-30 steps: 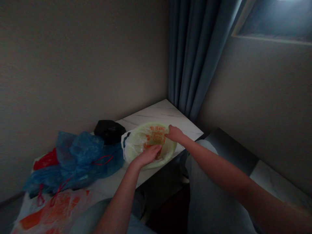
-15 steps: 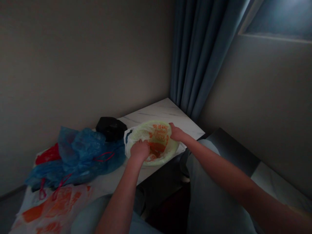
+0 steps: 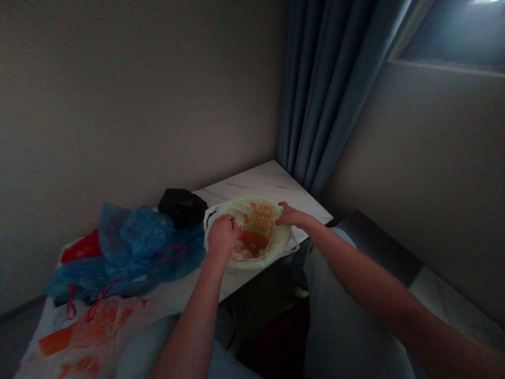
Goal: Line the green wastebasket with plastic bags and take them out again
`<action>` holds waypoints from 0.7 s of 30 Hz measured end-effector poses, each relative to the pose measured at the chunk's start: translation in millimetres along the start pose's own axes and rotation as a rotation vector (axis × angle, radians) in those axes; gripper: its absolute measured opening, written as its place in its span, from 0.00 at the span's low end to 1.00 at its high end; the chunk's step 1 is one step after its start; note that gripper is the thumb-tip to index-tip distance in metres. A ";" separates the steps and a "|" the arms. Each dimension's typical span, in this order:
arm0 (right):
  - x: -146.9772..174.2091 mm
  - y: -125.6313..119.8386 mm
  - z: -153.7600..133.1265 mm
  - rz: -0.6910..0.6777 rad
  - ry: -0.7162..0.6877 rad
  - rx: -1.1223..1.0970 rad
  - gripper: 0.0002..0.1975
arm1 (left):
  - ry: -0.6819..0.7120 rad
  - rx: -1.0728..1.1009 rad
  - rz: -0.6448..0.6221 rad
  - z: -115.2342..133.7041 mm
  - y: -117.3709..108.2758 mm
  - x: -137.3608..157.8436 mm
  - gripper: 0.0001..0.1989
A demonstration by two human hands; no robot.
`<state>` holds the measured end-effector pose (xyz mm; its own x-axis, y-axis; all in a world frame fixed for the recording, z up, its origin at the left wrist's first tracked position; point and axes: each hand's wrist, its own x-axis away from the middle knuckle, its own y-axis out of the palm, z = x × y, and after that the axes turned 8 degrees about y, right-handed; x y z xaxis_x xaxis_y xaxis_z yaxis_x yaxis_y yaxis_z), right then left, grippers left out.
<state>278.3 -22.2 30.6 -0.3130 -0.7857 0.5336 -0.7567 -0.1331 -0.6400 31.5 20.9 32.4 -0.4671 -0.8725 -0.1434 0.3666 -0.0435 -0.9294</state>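
Observation:
A pale yellow-green plastic bag (image 3: 272, 247) with orange print lines a round, bin-like container, its mouth facing up and its edge folded over the rim. The container's body is mostly hidden by the bag and by a white bag (image 3: 209, 215) around it. My left hand (image 3: 223, 234) is closed at the left side of the mouth, fingers curled onto the bag's edge. At the right side, my right hand (image 3: 291, 215) has thumb and fingers apart, touching the bag's rim.
Crumpled blue bags (image 3: 145, 231) with red drawstrings, a black bag (image 3: 182, 207) and a red bag (image 3: 82, 246) lie left on the white marbled table (image 3: 260, 179). An orange-printed bag (image 3: 94, 326) lies nearer. A blue curtain (image 3: 319, 95) hangs behind the corner.
My left hand has drawn up and slightly left out of the mouth to the rim. My right hand's fingers have loosened and spread at the right rim.

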 end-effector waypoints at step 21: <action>4.7 17.8 -23.8 0.278 -0.106 0.446 0.29 | -0.465 0.051 -0.084 -28.1 -8.9 0.6 0.18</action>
<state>249.7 -13.8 34.9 -0.3897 -0.8817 0.2659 -0.3291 -0.1364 -0.9344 5.3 34.4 31.0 -0.0916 -0.9897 0.1101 0.3872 -0.1372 -0.9117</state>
